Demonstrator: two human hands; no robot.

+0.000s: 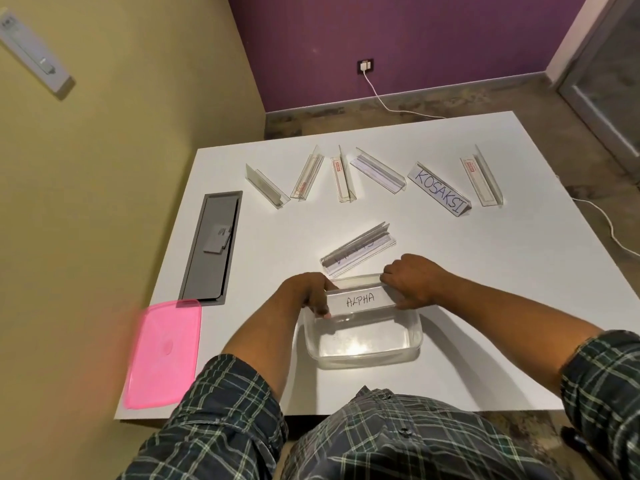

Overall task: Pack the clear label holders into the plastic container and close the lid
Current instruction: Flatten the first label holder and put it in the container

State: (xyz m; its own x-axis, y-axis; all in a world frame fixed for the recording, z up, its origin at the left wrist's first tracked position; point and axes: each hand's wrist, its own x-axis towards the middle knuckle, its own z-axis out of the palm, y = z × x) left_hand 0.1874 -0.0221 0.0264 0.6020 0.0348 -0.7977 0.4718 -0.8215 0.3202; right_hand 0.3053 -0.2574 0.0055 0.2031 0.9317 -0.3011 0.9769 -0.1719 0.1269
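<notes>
A clear label holder marked ALPHA [360,299] is held at both ends over the far side of the clear plastic container [363,355]. My left hand [308,292] grips its left end and my right hand [412,282] grips its right end. Just beyond the container lies another clear holder [358,249]. Several more holders lie in a row farther back, among them one marked KOSAKSI [440,188]. The pink lid [164,351] rests at the table's near left corner, overhanging the edge.
A grey cable hatch [211,244] is set into the white table [485,306] on the left. A yellow wall stands close on the left. A white cable [391,105] runs from a wall socket across the floor behind the table.
</notes>
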